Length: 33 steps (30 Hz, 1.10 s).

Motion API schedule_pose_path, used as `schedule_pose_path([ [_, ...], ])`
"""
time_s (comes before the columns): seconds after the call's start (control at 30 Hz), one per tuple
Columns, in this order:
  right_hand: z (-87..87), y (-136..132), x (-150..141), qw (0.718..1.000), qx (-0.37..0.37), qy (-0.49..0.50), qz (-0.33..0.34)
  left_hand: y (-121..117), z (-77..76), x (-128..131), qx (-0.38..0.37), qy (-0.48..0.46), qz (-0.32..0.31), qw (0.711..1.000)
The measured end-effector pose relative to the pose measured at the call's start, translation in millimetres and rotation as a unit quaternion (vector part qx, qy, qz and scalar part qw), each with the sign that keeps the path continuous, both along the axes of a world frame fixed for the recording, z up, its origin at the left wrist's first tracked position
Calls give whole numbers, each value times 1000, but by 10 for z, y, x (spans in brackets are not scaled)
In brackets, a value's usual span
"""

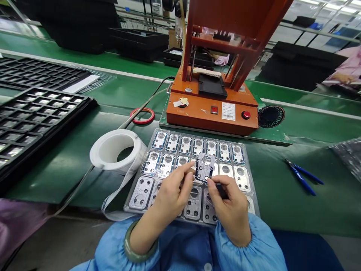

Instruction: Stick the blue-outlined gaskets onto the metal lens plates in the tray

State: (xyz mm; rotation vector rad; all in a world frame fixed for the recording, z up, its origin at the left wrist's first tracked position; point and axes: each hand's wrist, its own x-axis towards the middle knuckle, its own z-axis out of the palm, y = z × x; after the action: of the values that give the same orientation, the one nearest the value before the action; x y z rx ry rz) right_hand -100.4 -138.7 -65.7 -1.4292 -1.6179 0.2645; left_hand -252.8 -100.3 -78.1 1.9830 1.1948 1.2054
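Blue-edged film cutout (204, 169) is being held just above a tray of metal plates (197, 133), its long axis pointing away from the person; the left hand (169, 192) is pinching its left edge; the right hand (228, 205) is gripping its lower edge.

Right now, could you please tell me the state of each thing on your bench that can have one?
Left hand, pinching the blue-edged plate
Right hand, holding a small black item against it
Plate, held above the tray
Tray, full of metal plates in rows
White tape roll, on its side, tail trailing out
Red tape ring, flat on the mat
Blue-handled pliers, lying with handles spread
Orange press, upright, on or off unclear
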Motion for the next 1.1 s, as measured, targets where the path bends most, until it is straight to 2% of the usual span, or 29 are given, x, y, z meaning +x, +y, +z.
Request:
schedule_pose_path([
  [0.13,8,4,-7,1000,-16,3,13,-18,26,-5,-26,-17,-23,999],
  [0.63,7,10,-6,999,-22,3,27,-15,-40,-9,-20,-49,-19,998],
  [0.93,-23,1,-15,998,-35,20,41,-28,-9,-17,-12,-57,-20,998],
  [1.1,-37,38,-25,997,-14,36,60,-7,-32,-19,-16,-58,-18,998],
])
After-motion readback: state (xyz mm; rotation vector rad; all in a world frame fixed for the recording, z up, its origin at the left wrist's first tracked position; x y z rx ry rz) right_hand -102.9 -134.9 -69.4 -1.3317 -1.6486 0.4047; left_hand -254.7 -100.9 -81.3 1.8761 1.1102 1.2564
